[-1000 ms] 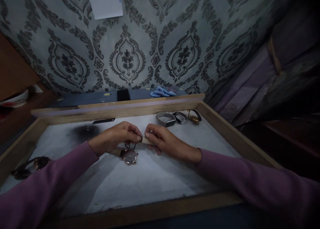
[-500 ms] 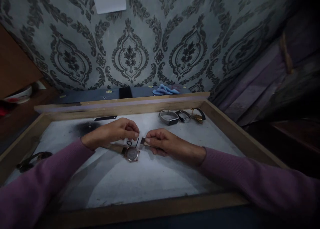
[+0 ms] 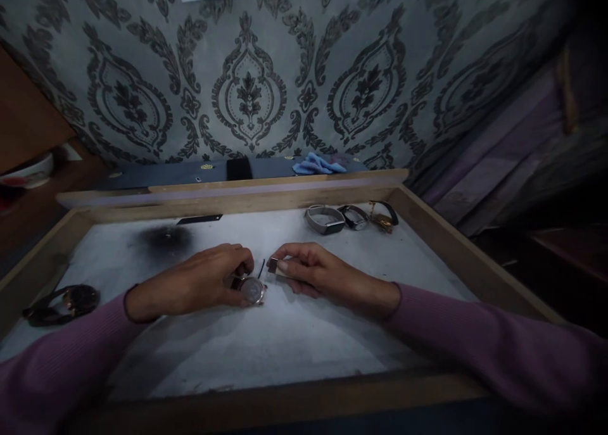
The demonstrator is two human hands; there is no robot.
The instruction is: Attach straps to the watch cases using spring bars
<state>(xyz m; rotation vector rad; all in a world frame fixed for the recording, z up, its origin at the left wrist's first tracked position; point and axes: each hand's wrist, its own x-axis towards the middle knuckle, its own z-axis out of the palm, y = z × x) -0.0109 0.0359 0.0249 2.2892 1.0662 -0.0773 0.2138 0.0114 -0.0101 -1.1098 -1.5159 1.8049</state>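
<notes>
A wristwatch (image 3: 251, 290) lies face up on the white lining (image 3: 285, 349) of a shallow wooden tray (image 3: 266, 205), just in front of a person in ribbed mauve sleeves. The left hand (image 3: 202, 280) spans it, thumb at the near edge of the case and curled fingers above the far edge; whether they grip it cannot be told. A dark strap end shows at the case's left side, beside those fingers.

Just right of the watch, the right hand (image 3: 327, 270) pinches a strap piece (image 3: 274, 266), dark-tipped and pale along one face, between thumb and bent fingers. The work looks partway along: the strap piece is apart from the case, nothing joins the two, and no strap shows on the side of the case facing it. A thin dark strip (image 3: 261, 269) lies between the hands, its nature too small to make out.

Farther off, a grey-banded watch (image 3: 334, 228), a round-faced watch (image 3: 360, 225) and a gold-toned watch (image 3: 382, 221) sit near the tray's far right corner. Another dark watch (image 3: 83, 299) rests at far left, and a flat black blade-shaped strip (image 3: 199, 220) lies by the back wall. Beyond the tray, a blue cloth (image 3: 319, 164) lies crumpled before patterned wallpaper (image 3: 249, 99).
</notes>
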